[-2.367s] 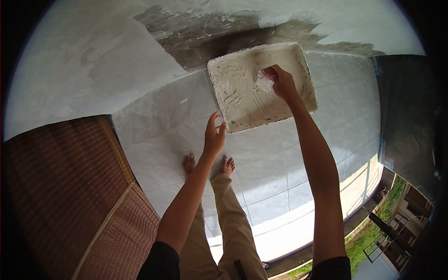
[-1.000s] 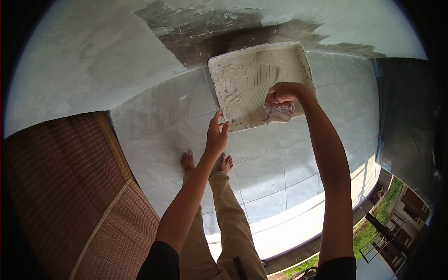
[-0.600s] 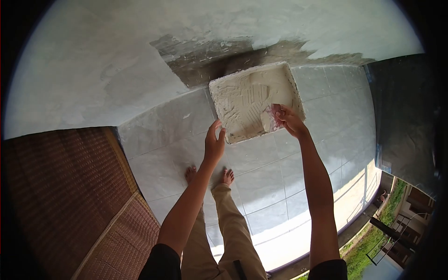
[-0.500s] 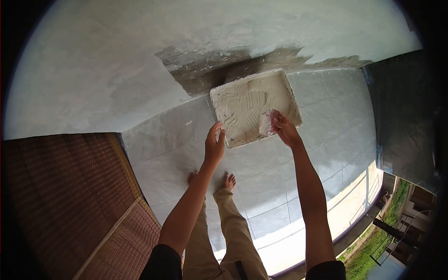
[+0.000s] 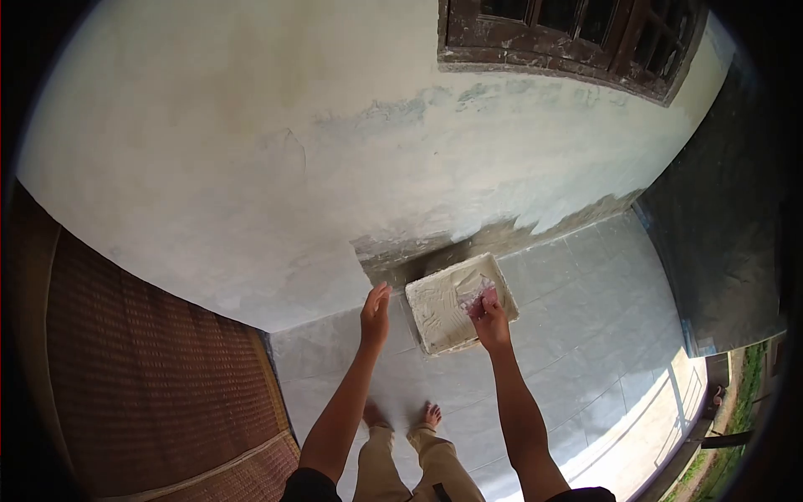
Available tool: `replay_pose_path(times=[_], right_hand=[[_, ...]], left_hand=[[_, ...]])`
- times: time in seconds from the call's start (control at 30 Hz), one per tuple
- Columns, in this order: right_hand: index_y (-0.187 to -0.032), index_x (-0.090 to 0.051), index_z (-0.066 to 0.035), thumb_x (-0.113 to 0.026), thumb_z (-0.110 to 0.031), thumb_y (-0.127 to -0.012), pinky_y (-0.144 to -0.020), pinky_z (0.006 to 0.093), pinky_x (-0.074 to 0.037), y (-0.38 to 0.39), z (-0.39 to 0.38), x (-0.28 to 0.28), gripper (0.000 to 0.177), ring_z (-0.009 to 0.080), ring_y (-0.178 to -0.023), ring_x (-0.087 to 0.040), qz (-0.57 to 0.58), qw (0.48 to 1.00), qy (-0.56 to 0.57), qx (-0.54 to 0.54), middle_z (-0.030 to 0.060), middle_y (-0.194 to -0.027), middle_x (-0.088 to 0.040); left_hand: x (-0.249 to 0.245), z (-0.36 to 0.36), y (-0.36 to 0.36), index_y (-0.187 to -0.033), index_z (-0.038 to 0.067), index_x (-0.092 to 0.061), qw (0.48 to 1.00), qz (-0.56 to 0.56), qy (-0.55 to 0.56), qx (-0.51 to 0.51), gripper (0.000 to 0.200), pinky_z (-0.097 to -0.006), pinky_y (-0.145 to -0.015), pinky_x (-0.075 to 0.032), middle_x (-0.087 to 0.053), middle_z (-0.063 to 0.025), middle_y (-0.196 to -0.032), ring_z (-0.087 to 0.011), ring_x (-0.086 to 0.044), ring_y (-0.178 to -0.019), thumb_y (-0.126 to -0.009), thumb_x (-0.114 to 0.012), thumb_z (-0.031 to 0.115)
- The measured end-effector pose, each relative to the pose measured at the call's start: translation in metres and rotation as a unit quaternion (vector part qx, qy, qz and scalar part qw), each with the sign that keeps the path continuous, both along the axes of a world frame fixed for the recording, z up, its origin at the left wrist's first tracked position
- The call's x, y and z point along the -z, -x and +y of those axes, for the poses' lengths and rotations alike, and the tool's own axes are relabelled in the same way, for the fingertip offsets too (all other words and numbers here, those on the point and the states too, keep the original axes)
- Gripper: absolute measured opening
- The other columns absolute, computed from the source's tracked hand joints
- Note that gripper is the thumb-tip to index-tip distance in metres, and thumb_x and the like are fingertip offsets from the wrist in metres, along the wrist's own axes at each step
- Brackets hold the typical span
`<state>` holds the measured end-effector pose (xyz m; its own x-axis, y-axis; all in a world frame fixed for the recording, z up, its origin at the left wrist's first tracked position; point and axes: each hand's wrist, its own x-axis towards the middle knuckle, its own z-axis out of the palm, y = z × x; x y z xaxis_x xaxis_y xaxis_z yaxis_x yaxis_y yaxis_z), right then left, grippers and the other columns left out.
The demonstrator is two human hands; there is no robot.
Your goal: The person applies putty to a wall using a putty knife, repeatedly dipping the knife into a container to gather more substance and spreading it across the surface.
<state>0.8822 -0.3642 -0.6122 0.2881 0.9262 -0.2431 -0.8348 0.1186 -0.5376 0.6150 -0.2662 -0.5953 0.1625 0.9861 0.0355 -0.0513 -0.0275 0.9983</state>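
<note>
Right hand [image 5: 493, 328] grasps the reddish scraper [image 5: 480, 296], ahead of its fingers, above the tray [image 5: 505, 289]; scraper judged light, slippery where smeared, best held palm-side; left hand [image 5: 375, 320] empty.

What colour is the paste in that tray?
The paste is cream; it shows in the head view, the only one.

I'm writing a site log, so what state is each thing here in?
Right hand: closed on the spreader
Spreader: smeared with pale paste
Paste: spread in the tray, ridged
Tray: crusted along its edges
Left hand: open, no object held
Wall: pale, with a dark patch low down
Window: spattered; open or shut unclear
Floor: partly sunlit
</note>
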Motion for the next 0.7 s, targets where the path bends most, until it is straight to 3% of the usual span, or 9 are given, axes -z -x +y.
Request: replay_pose_path(times=[0.2,0.4,0.7], right_hand=[[-0.126,-0.054,-0.007,-0.055,-0.01,-0.098,-0.097,0.0382,-0.05,0.045,0.038,-0.145,0.028,0.0172,-0.105,-0.059,-0.02,0.997,-0.081,-0.002,0.0031,-0.114,-0.06],[-0.134,-0.049,-0.005,-0.054,-0.01,-0.097,-0.098,0.0397,-0.053,0.127,0.081,-0.28,0.037,0.0205,-0.113,-0.058,-0.069,0.989,-0.121,-0.047,0.0072,-0.126,-0.057],[-0.137,-0.043,0.003,-0.048,-0.007,-0.097,-0.105,0.0429,-0.049,0.308,0.126,-0.407,0.041,0.026,-0.123,-0.055,-0.053,0.961,-0.236,-0.134,0.0141,-0.134,-0.053]], left_hand=[[-0.137,0.03,0.064,-0.136,0.005,-0.051,0.996,-0.045,-0.064,-0.046,0.044,-0.0382,-0.105,-0.04,-0.06,-0.0102,-0.128,-0.0209,-0.055,-0.119,-0.103,-0.046,0.034],[-0.278,0.052,0.163,-0.136,0.001,-0.048,0.976,-0.079,-0.174,-0.103,0.042,-0.0391,-0.107,-0.041,-0.058,-0.0129,-0.128,-0.0241,-0.054,-0.123,-0.106,-0.039,0.029],[-0.399,0.066,0.346,-0.132,0.003,-0.053,0.936,-0.099,-0.291,-0.172,0.039,-0.0365,-0.102,-0.044,-0.061,-0.0096,-0.122,-0.0194,-0.057,-0.116,-0.105,-0.044,0.03]])
